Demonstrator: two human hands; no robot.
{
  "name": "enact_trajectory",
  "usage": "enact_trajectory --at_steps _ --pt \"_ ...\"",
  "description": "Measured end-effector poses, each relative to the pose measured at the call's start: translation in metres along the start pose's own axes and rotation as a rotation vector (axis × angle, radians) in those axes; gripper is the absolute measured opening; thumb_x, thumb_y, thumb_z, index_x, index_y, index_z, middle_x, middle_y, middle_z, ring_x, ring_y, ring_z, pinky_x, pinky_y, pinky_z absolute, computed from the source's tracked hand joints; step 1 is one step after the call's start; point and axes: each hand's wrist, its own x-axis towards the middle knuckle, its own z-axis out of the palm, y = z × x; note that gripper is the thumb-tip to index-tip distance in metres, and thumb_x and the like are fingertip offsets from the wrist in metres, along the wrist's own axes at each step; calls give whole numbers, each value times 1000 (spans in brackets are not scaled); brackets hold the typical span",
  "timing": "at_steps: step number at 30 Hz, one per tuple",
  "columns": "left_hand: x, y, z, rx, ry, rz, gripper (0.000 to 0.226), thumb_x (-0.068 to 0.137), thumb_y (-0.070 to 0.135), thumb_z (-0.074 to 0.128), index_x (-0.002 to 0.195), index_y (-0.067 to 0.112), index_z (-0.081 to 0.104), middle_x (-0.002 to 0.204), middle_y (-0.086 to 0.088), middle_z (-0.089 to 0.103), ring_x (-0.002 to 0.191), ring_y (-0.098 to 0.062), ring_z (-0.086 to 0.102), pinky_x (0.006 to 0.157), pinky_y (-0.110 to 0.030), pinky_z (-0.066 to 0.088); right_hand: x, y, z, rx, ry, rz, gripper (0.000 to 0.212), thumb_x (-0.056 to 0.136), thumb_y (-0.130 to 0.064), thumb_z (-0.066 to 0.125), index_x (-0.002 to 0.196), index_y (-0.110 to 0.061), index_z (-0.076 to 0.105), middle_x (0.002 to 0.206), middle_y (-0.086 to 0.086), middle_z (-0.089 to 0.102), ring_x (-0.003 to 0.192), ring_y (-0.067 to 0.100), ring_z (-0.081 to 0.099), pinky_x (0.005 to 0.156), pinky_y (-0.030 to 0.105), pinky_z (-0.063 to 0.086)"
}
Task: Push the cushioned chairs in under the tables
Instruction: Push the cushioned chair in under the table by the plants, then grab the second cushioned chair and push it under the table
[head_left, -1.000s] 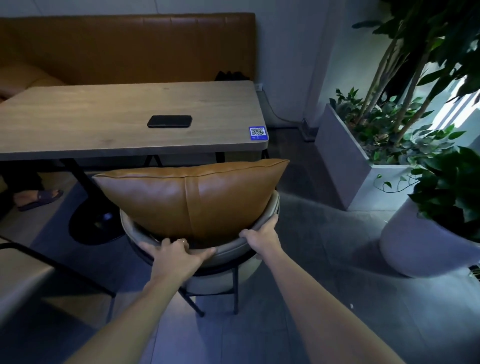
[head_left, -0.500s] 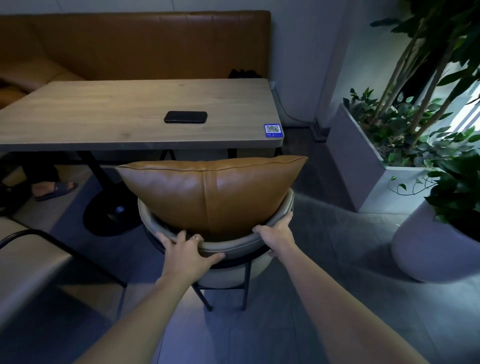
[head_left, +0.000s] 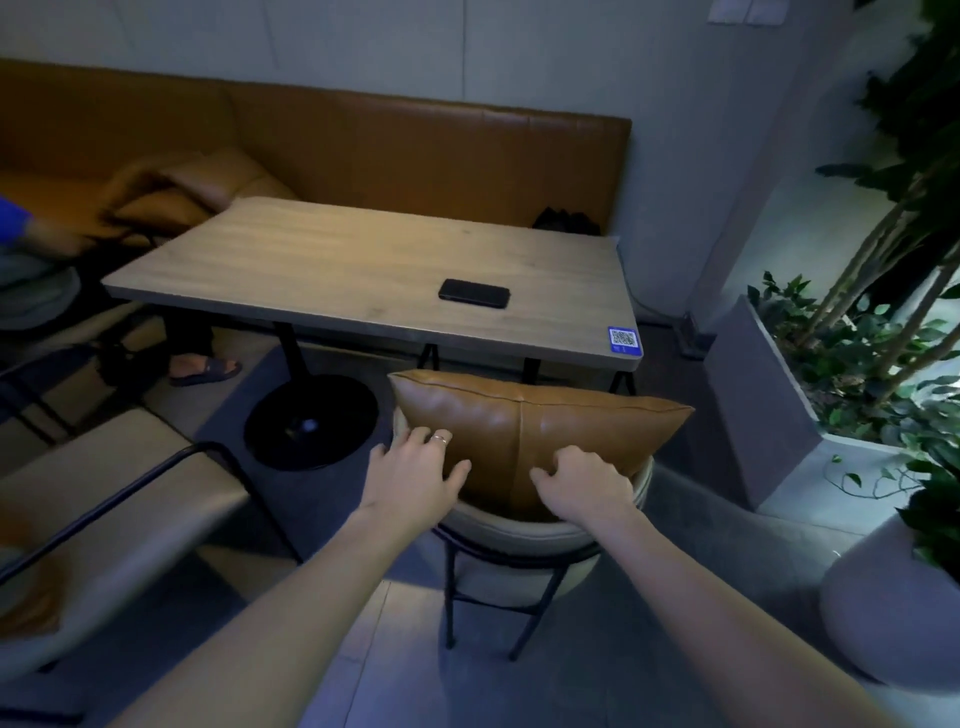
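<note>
Cushioned chair (head_left: 519, 535) stands at the near right edge of the wooden surface (head_left: 332, 270), its tan cushion (head_left: 571, 431) upright against the backrest; seat front under the edge. Left hand (head_left: 415, 475) lies flat on the cushion, grip wide; right hand (head_left: 584, 486) fingers curled against it, grasp uncertain. A phone (head_left: 474, 293) lies on the surface.

Tight on both flanks, open floor behind the chair

I see the tabletop (head_left: 363, 270) edge just above the cushion (head_left: 540, 431), its black pedestal base (head_left: 310, 421) to the left beside a second chair (head_left: 119, 514), planters (head_left: 758, 405) crowding the right; my hands have bare floor (head_left: 395, 649) beneath my arms.
</note>
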Motion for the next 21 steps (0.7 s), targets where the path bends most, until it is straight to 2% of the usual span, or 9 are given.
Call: enact_trajectory --at_steps 5,9,15,21 --pt "-38 -51 -102 35 198 20 50 97 49 43 134 18 56 136 -2 59 131 -23 49 106 -43 38 -58 -99 -41 -17 279 -328 38 103 -43 50 128 -18 63 116 5 71 103 26 69 80 37 54" --pt "-77 -113 -182 70 322 -7 50 97 46 45 134 15 57 134 -4 61 130 -24 50 107 -42 36 -100 -191 -68 -67 468 -558 41 104 -37 48 132 -11 62 125 11 69 111 33 66 91 48 54" --pt "-143 -223 -279 94 496 -77 50 96 44 48 135 14 57 138 -7 59 133 -26 48 109 -47 34 -159 -331 -67 -119 653 -730 43 100 -34 54 133 -8 64 128 13 69 114 35 66 92 47 55" --pt "-198 -328 -330 120 592 -170 54 95 41 51 140 12 53 145 -14 53 139 -33 43 111 -53 34 -204 -448 -35 -115 712 -784 52 100 -38 54 146 -13 55 155 20 50 133 39 55 101 51 49"
